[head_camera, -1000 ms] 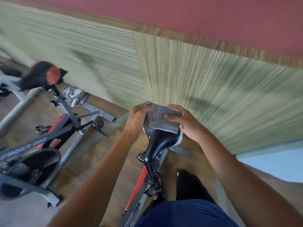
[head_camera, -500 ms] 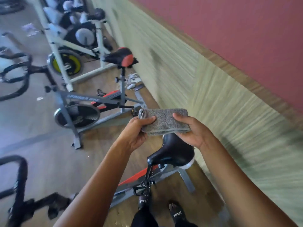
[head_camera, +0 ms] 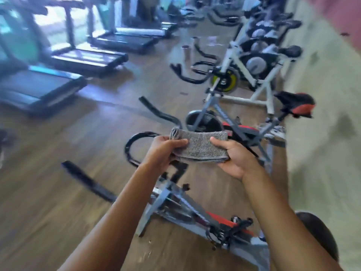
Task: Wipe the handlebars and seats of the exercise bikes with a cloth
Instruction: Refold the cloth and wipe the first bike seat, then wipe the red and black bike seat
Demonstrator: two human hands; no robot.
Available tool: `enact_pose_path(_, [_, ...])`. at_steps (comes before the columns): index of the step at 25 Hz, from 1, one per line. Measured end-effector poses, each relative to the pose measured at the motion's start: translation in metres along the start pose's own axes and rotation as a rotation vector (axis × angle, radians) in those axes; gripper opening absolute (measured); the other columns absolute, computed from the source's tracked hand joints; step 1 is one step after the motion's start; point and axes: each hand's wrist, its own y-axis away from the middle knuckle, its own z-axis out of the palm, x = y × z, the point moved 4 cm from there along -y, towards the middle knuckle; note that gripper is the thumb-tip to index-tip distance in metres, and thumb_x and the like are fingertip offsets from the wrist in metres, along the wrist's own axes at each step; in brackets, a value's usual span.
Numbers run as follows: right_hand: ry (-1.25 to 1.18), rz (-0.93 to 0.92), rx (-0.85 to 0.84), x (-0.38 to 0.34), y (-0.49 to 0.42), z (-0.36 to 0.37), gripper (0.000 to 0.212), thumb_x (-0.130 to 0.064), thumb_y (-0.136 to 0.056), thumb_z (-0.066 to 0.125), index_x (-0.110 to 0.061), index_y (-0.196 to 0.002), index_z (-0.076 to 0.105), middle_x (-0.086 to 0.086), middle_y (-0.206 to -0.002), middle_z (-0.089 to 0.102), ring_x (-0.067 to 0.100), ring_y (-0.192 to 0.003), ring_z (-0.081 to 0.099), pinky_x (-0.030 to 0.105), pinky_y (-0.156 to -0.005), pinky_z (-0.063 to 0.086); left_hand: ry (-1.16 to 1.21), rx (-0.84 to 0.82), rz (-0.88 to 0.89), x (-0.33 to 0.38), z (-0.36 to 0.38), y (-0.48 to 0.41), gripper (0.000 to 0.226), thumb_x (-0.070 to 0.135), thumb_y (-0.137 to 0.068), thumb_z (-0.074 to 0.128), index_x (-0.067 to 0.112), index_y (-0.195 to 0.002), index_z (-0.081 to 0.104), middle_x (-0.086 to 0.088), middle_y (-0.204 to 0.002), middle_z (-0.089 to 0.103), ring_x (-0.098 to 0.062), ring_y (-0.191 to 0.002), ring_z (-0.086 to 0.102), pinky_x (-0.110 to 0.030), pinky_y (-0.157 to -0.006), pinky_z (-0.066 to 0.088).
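**A:** Where is the cloth?

**B:** The grey cloth (head_camera: 199,146) is up in the air, folded into a thick band and stretched between the two hands. It hangs over the front of the nearest bike (head_camera: 175,202) and touches no part of it.

**A:** How do the hands have it?

**B:** The left hand (head_camera: 162,151) grips the left end, thumb lying across the top and fingers tucked underneath, right where the fold rolls over. The right hand (head_camera: 236,157) is palm up under the right end, with its thumb pressed down on top. Both are closed on the cloth.

**A:** And the handlebar?

**B:** The black looped handlebar (head_camera: 128,147) of that bike shows just left of the left hand, lower down. The picture is blurred, but the cloth is clear of it.

**A:** Any seat in sight?

**B:** Yes, on the second bike (head_camera: 220,114), further along. Its black and red seat (head_camera: 297,104) sits near the wall (head_camera: 322,133) on the right, well apart from the cloth. Beyond it stands a white bike (head_camera: 259,75) with a yellow-rimmed wheel.

**A:** What else?

**B:** A row of treadmills (head_camera: 39,85) runs along the left, across the wooden floor (head_camera: 58,192).
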Motion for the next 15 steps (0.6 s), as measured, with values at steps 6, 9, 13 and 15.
enact_pose_path(6, [0.177,0.102,-0.167,0.137,-0.049,0.249,0.053,-0.050,-0.101,0.044,-0.006,-0.111,0.072,0.018,-0.114,0.071,0.028,-0.102,0.067,0.045,-0.098,0.050,-0.230,0.473,0.174,0.039,-0.209,0.051,0.044,0.026,-0.098,0.060,0.003,-0.061,0.061,0.002,-0.043,0.053,-0.005,-0.038,0.049,-0.025,-0.046,0.040])
enact_pose_path(9, [0.138,0.105,-0.272,0.195,-0.056,0.357,0.048,-0.056,-0.099,0.042,-0.019,-0.094,0.071,-0.005,-0.087,0.076,0.004,-0.079,0.071,0.024,-0.079,0.053,-0.207,0.442,0.094,0.052,-0.287,0.066,0.073,0.065,-0.099,0.029,0.008,-0.094,0.074,-0.010,-0.085,0.072,-0.019,-0.082,0.068,-0.023,-0.076,0.050])
enact_pose_path(13, [0.128,0.137,-0.291,0.241,-0.084,0.441,0.036,-0.051,-0.095,0.059,-0.020,-0.081,0.068,0.010,-0.084,0.068,0.019,-0.078,0.065,0.032,-0.076,0.048,-0.228,0.475,0.048,0.058,-0.388,0.063,0.088,0.089,-0.081,0.025,0.017,-0.083,0.075,-0.019,-0.106,0.072,-0.032,-0.107,0.065,-0.044,-0.102,0.047])
enact_pose_path(15, [0.085,0.180,-0.298,0.252,-0.108,0.464,0.022,-0.032,-0.091,0.066,-0.010,-0.091,0.070,0.018,-0.096,0.066,0.026,-0.080,0.066,0.038,-0.077,0.051,-0.154,0.475,0.087,0.067,-0.434,0.053,0.068,0.070,-0.094,0.036,0.015,-0.084,0.073,-0.015,-0.101,0.072,-0.026,-0.093,0.066,-0.037,-0.089,0.049])
